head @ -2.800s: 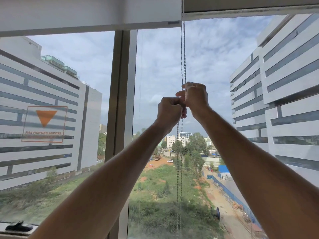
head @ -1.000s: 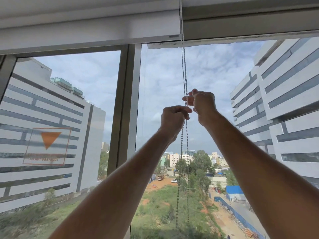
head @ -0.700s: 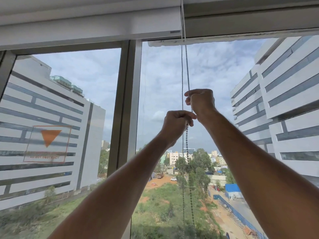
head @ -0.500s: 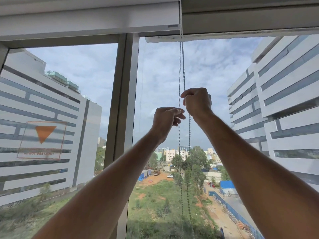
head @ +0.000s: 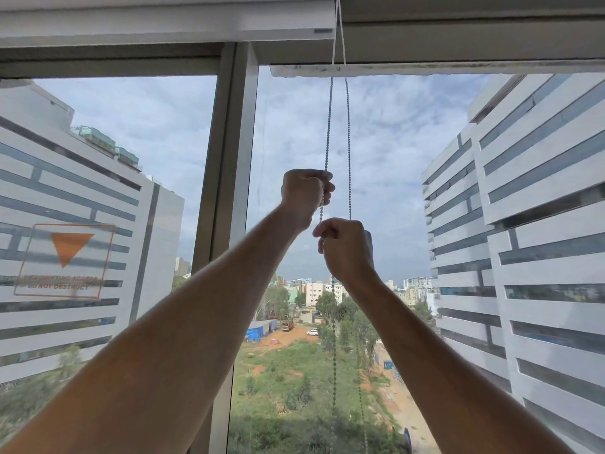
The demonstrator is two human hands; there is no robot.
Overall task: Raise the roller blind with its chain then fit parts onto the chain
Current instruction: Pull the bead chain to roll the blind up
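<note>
Before tall window (head: 393, 158), roller blind (head: 425, 69) raised, both hands gripping chain (head: 328, 126)

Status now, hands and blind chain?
Left hand grips left chain strand. Right hand grips lower, same strand. Blind nearly up. Nothing in the way.

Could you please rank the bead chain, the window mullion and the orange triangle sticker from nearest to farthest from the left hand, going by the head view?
1. bead chain: gripped in the left hand.
2. window mullion: just to its left.
3. orange triangle sticker: far left pane.
</note>
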